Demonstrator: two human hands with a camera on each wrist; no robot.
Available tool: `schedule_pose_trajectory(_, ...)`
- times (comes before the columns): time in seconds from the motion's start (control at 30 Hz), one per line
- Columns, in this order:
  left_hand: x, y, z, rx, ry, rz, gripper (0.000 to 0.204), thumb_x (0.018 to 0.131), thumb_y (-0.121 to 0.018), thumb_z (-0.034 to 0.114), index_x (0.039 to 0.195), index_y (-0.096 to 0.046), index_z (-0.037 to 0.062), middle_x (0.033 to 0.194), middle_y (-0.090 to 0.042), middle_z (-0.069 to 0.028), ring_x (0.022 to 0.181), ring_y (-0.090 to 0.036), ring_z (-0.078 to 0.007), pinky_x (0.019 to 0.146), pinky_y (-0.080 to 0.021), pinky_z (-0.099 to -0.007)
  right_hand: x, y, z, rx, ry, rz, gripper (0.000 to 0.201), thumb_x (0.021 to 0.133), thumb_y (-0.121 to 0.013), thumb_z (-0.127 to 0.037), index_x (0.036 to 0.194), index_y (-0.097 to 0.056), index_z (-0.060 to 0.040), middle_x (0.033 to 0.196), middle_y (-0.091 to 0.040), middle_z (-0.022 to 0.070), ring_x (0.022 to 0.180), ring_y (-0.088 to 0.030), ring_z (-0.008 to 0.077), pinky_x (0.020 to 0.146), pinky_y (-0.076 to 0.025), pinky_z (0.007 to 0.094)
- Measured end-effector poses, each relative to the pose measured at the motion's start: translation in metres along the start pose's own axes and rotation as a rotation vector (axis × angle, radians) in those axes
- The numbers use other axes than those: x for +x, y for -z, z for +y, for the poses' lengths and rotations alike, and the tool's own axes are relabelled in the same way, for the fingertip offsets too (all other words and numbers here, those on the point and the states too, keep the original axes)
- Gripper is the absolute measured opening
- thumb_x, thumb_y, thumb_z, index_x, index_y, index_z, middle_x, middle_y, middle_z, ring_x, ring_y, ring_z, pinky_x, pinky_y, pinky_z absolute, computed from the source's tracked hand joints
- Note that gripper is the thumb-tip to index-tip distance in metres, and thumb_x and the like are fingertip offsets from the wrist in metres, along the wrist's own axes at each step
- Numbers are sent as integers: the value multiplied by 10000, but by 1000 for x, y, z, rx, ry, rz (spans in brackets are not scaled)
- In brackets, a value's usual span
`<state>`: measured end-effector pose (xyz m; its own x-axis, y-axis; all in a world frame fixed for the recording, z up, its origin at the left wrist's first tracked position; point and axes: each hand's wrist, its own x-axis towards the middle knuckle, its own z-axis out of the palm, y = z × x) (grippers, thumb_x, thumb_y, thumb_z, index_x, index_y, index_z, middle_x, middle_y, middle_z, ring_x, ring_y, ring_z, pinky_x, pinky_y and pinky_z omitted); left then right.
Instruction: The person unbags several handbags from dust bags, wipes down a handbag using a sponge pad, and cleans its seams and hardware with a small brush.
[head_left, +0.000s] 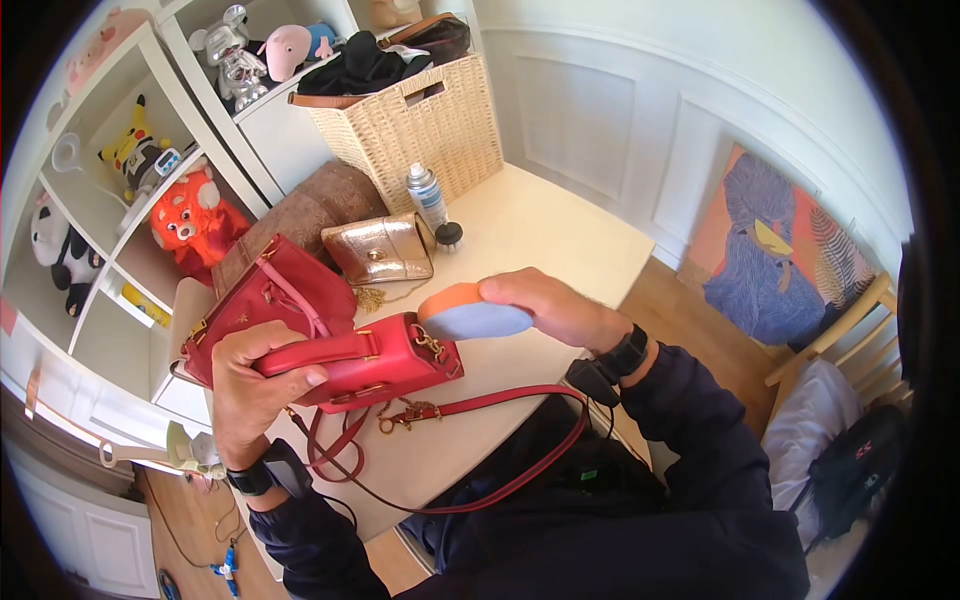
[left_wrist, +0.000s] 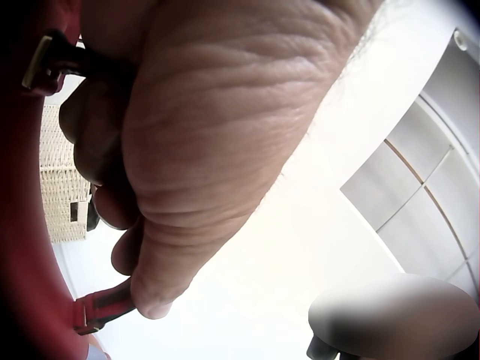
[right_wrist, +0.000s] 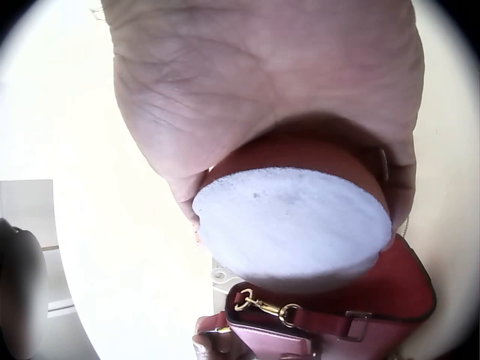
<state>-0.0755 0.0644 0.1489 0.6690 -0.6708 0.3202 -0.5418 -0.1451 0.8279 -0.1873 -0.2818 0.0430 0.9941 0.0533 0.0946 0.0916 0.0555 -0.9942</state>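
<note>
In the head view, my left hand [head_left: 245, 390] grips the top handle [head_left: 320, 352] of a small red handbag [head_left: 395, 378] and holds it tilted over the table. The left wrist view shows the fingers [left_wrist: 112, 161] and thumb wrapped round that handle. My right hand [head_left: 570, 312] holds an oval two-tone sponge [head_left: 475, 318], orange above and pale blue below, right by the bag's end with its gold clasp. In the right wrist view the sponge's whitish face [right_wrist: 292, 221] is toward the camera, above the bag's side. A long red strap [head_left: 500, 402] loops across the table's front edge.
A larger red bag [head_left: 285, 290], a gold clutch [head_left: 385, 250] and a brown patterned bag [head_left: 320, 195] stand behind. Beyond them are a spray can [head_left: 428, 200], its black cap [head_left: 449, 235] and a wicker basket [head_left: 440, 130]. Shelves with plush toys [head_left: 190, 215] line the left.
</note>
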Motion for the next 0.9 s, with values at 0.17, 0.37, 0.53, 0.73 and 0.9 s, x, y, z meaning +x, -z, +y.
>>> schedule_pose_trajectory(0.17,0,1,-3,3,-14,-4,409,780,-1016,252,892,-750,-38,767,-580,36,678,-512,-50,600,-387,-257,4,6,13,67,39,-17,462,1133,-604,-392,1310,-783,-5,1146,-780,26,1009,-656,88,885,-503,275)
schedule_pose_trajectory(0.37,0,3,-2,2,-21,-3,348,786,-1002,183,906,-760,-38,771,-614,27,690,-562,-55,600,-424,-250,4,7,13,226,61,-36,443,1143,-588,-375,1311,-782,-14,1151,-766,15,1013,-642,88,890,-497,270)
schedule_pose_trajectory(0.53,0,9,-11,36,-94,9,306,780,-995,122,908,-769,-40,763,-635,19,685,-589,-52,585,-438,-237,1,8,10,-2,30,-50,440,1126,-620,-393,1299,-789,-26,1117,-755,7,1003,-631,91,887,-488,263)
schedule_pose_trajectory(0.73,-7,24,-15,-42,-22,23,370,748,-1019,193,879,-770,-47,740,-620,17,560,-533,-50,494,-378,-240,5,-4,11,-218,32,-80,450,1094,-681,-399,1289,-787,-7,1109,-767,44,1022,-639,114,906,-499,280)
schedule_pose_trajectory(0.9,-11,34,-24,-124,-78,54,457,730,-1041,271,869,-754,-56,730,-614,-6,525,-544,-64,470,-381,-232,-1,-14,-5,-132,115,-112,493,1101,-675,-396,1351,-744,23,1199,-773,78,1114,-654,142,985,-517,304)
